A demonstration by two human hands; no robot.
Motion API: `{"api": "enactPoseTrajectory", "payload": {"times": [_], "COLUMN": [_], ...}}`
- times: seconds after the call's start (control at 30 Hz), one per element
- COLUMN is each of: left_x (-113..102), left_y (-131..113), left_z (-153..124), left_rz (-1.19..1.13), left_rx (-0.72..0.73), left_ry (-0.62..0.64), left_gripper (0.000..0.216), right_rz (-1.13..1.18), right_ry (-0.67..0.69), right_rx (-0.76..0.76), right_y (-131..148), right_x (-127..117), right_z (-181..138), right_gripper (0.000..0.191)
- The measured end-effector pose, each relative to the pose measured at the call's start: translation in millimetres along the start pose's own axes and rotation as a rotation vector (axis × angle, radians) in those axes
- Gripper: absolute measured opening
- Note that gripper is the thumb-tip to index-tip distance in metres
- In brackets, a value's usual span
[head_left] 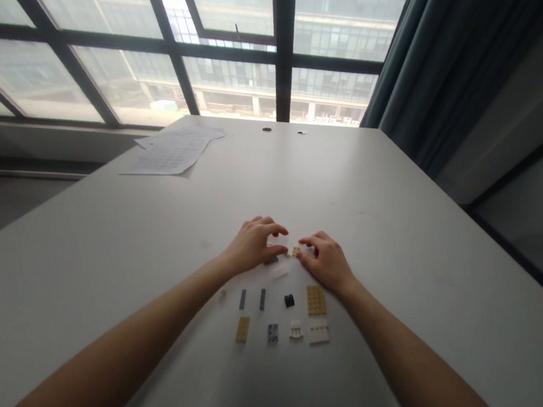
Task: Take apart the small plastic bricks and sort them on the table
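Note:
My left hand hovers low over the white table, thumb and index finger apart with nothing between them. Close to its thumb tip is a tiny yellow piece, too small to make out well. A small tan studded brick lies at the fingertips of my right hand; the thumb seems to touch it, while the index finger stays apart. Partly under my left hand is a dark grey piece. A pale white piece sits just nearer to me, between the hands.
Nearer on the table lie two thin grey bricks, a black brick, a tan plate, a smaller tan plate, a grey brick and white pieces. Papers rest at the far left.

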State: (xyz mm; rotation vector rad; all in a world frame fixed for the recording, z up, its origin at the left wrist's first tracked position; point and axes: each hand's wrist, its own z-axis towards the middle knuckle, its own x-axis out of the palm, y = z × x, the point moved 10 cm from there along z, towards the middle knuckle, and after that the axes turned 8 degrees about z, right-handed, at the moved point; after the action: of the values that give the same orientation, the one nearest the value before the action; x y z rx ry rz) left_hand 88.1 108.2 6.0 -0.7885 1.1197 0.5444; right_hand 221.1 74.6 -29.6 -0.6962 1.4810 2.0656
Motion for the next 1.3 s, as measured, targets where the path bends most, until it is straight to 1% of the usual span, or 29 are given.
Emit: {"api": "enactPoseTrajectory", "payload": {"times": [0.07,0.13,0.2,0.27,0.33,0.43,0.57,0.67,0.8,0.87,1.03,1.3], "left_x": [-17.7,-30.2,-35.9,-36.2,-33.4,-25.4,-12.3,-3.5,3.4,7.0,14.9,24.2], "left_y": [15.4,33.8,49.5,57.0,52.1,26.3,-8.2,-20.2,-26.4,-27.9,-26.0,-18.1], "left_z": [-8.7,-20.8,-34.0,-45.3,-51.9,-51.4,-37.6,-26.5,-18.7,-16.7,-11.5,-4.8], "left_rz": [-0.062,-0.109,-0.128,-0.119,-0.067,0.069,0.232,0.307,0.379,0.385,0.279,0.218], "left_rx": [-0.041,-0.101,-0.158,-0.188,-0.172,-0.09,-0.008,0.004,-0.013,-0.02,-0.019,0.001], "left_ry": [-0.09,-0.143,-0.163,-0.163,-0.151,-0.109,-0.05,-0.023,-0.03,-0.026,0.001,0.046], "left_gripper": [0.027,0.025,0.024,0.023,0.021,0.018,0.018,0.02,0.029,0.028,0.022,0.019], "right_rz": [0.013,-0.007,-0.039,-0.056,-0.055,-0.043,-0.024,-0.016,-0.011,-0.008,-0.005,-0.01], "right_ry": [-0.001,0.02,0.049,0.068,0.074,0.069,0.047,0.035,0.027,0.029,0.039,0.046], "right_rx": [-0.003,-0.015,-0.027,-0.034,-0.038,-0.041,-0.042,-0.048,-0.057,-0.059,-0.06,-0.05], "right_y": [0.3,2.4,5.0,7.0,7.8,6.9,3.7,3.3,5.5,6.7,6.9,6.2], "right_x": [-0.5,1.6,4.9,7.3,8.0,7.2,4.5,3.4,2.6,2.4,3.4,5.0], "right_z": [0.3,0.7,1.1,1.4,1.5,1.2,0.6,0.7,1.1,1.3,1.8,2.0], "right_gripper": [0.031,0.033,0.032,0.029,0.027,0.027,0.026,0.021,0.019,0.018,0.016,0.018]}}
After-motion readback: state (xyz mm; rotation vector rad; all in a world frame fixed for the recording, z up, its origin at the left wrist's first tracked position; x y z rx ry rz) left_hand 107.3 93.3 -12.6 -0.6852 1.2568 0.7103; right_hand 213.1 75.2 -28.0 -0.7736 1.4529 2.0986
